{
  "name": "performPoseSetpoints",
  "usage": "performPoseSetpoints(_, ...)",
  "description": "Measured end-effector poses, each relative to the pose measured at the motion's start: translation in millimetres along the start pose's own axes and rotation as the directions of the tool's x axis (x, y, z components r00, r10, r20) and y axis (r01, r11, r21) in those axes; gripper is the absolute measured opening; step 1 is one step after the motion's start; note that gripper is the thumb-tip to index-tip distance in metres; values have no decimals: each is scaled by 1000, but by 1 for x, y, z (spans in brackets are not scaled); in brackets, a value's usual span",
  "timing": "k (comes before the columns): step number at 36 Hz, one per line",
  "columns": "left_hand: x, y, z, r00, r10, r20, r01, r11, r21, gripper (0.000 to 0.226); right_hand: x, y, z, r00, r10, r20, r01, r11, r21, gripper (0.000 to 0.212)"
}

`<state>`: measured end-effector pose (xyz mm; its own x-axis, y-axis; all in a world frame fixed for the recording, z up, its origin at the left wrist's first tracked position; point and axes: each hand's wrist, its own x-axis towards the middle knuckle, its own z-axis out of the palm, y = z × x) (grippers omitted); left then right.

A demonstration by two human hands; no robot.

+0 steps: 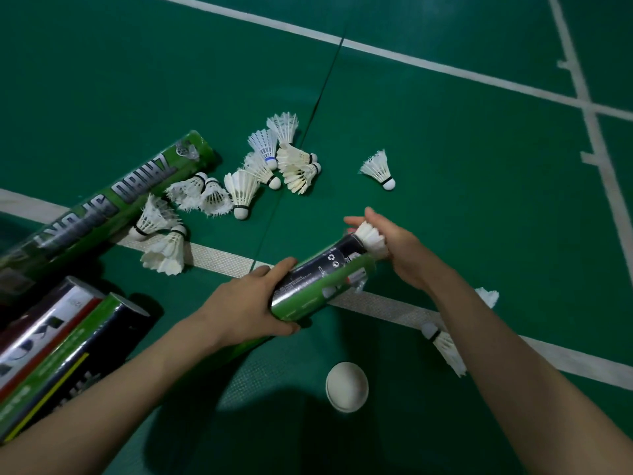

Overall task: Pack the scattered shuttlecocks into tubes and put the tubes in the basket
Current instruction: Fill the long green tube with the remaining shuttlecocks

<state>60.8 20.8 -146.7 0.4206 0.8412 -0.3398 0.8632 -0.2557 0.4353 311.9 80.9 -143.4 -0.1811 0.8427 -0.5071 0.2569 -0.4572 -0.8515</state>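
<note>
My left hand (pixel 251 303) grips a green and black tube (pixel 318 282) around its middle, tilted with its open mouth up and to the right. A white feather shuttlecock (pixel 371 238) sticks out of that mouth, and my right hand (pixel 394 248) holds it at its feathers. Several shuttlecocks (pixel 239 186) lie scattered in a pile on the green floor beyond the tube. One shuttlecock (pixel 378 169) lies alone to the right of the pile. Two more shuttlecocks (pixel 445 347) lie under my right forearm. No basket is in view.
A long green tube (pixel 102 207) lies on the floor at the left. Two other tubes (pixel 68 344) lie side by side at the lower left. A white round cap (pixel 347 386) rests on the floor near me. White court lines (pixel 376 303) cross the floor.
</note>
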Motion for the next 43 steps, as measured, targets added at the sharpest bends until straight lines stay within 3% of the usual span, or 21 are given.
performPoseSetpoints(4,1,4,2,1000,5,-21,-4,999,34,101,-2,7,15,1000,26,4,-26,1000,0,61)
performPoseSetpoints(10,7,19,12,1000,22,-12,-21,999,48,96,-16,24,16,997,77,17,-78,995,61,66)
performPoseSetpoints(13,17,32,17,1000,15,11,-16,998,57,98,-20,27,5,980,92,-178,-63,985,163,62)
performPoseSetpoints(14,20,37,19,1000,17,20,-18,998,65,98,-21,29,1,953,99,-286,-62,989,136,58)
performPoseSetpoints(16,26,45,22,999,20,34,-23,996,87,98,-24,37,-12,879,48,-475,-105,990,-93,46)
performPoseSetpoints(18,30,49,25,998,17,53,-23,993,115,97,-29,53,-31,833,-67,-550,-208,882,-423,31)
performPoseSetpoints(20,32,50,28,998,9,67,-19,988,150,97,-35,70,-49,830,-119,-545,-365,623,-692,30)
performPoseSetpoints(22,33,52,30,997,0,83,-15,983,183,99,-43,80,-61,829,-62,-555,-488,403,-774,43)
performPoseSetpoints(26,31,55,36,994,-7,114,-13,984,179,99,-52,94,-73,780,51,-623,-613,257,-747,63)
performPoseSetpoints(30,28,53,37,993,-18,116,-1,987,158,100,-56,96,-78,807,-20,-590,-574,209,-792,33)
performPoseSetpoints(32,27,50,36,993,-30,112,14,991,135,100,-52,90,-79,819,-119,-561,-517,267,-813,28)
performPoseSetpoints(35,25,45,32,995,-34,92,24,994,108,99,-45,70,-68,775,-308,-552,-251,651,-716,30)
performPoseSetpoints(37,22,41,29,998,-35,59,29,995,100,99,-39,48,-54,788,-288,-544,-52,850,-524,31)
performPoseSetpoints(39,19,36,26,999,-40,34,37,994,101,101,-35,29,-42,838,-242,-489,52,928,-370,30)
performPoseSetpoints(43,12,27,22,999,-53,-10,54,996,69,101,-30,5,-23,914,-205,-351,112,957,-267,26)
